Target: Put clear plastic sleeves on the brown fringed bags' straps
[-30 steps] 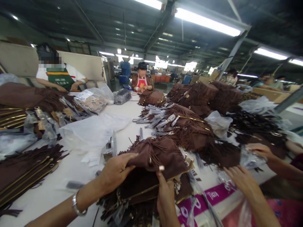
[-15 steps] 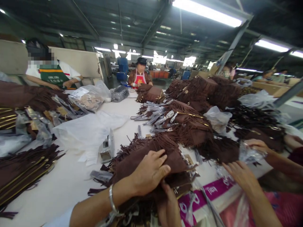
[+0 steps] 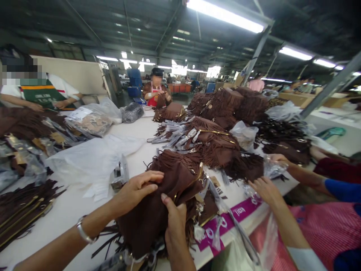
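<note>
A brown fringed bag (image 3: pixel 146 214) with a gold zip lies tilted at the near edge of the white table. My left hand (image 3: pixel 135 192), with a silver bangle at the wrist, rests on its upper left side, fingers bent over the fabric. My right hand (image 3: pixel 175 222) grips the bag's right side, thumb on top and the other fingers hidden beneath. More brown fringed fabric and wrapped metal parts lie under and to the right of it.
Brown bags (image 3: pixel 217 143) are piled ahead, and zipped pieces (image 3: pixel 25 214) lie at left. White plastic sheeting (image 3: pixel 90 158) covers the left centre. A co-worker's hands (image 3: pixel 267 192) handle clear plastic at right. Two people work across the table (image 3: pixel 129 130).
The bag has been lifted and turned, its dark side now facing me. My left hand has moved left and my right hand has come up onto the fabric. The view has shifted right.
</note>
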### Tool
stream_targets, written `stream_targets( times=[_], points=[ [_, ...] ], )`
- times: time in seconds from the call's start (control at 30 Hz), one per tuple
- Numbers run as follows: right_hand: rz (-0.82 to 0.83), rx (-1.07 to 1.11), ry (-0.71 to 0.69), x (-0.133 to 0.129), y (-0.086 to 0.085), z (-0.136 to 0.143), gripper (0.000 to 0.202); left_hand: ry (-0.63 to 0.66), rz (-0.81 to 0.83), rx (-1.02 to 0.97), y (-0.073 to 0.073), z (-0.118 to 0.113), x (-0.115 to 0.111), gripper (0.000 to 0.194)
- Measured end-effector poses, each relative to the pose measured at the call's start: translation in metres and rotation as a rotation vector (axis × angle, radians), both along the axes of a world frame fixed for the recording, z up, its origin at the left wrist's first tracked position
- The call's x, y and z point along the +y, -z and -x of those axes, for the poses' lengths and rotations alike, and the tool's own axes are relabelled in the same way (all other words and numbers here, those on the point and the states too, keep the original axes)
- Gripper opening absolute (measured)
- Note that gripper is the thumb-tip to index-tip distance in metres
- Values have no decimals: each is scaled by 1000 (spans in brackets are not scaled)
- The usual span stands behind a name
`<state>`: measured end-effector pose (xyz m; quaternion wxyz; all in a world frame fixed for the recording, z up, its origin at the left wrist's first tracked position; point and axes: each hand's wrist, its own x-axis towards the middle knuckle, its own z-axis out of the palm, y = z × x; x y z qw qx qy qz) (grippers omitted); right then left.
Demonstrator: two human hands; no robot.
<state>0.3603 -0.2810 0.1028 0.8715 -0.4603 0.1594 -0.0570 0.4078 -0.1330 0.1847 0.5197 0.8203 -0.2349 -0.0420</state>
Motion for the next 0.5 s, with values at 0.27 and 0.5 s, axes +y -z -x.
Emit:
stream_targets(
  times=[0.27,0.5],
  points=[
    [-136,69,-199,6,-51,33,81,-320,40,226,-10,49,78,90],
    [-103,-35,-390,42,-71,50,72,-65,427,839,33,79,123,69]
  ],
)
